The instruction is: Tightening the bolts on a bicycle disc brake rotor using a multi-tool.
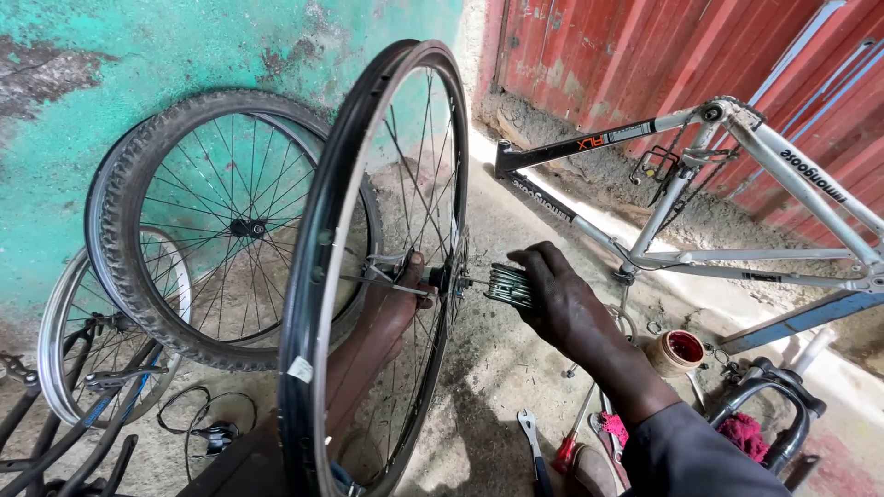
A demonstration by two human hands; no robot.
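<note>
Front and centre stood the bare bicycle rim (318, 267), upright and edge-on to the camera, spokes fanning out from the hub (440, 276). The left hand (398, 299) sat behind the spokes, on the far side of the wheel, fingers wrapped around the skewer end (391, 276) sticking out of the hub, thumb up against it — a closed grip, forearm running down through the wheel's lower half. On the near side the right hand (562, 299) was clenched around a folding multi-tool (511, 285), its fan of metal keys pointing straight at the hub, one key reaching in and meeting the axle end. So the hub lay squarely between the two hands, left hand touching it from behind, right hand just beside it with the tool bridging the gap. Behind the rim leaned a tyred wheel (198, 221) against the turquoise wall (110, 74), with a smaller silver wheel (83, 322) tucked at its lower left. Off to the right lay a silver and black bicycle frame (737, 193), upside down near the red metal door (645, 46). On the concrete floor (497, 368) below the right wrist rested a spanner (532, 440), a red-handled screwdriver (569, 446) and a small open tub of red grease (680, 350).
</note>
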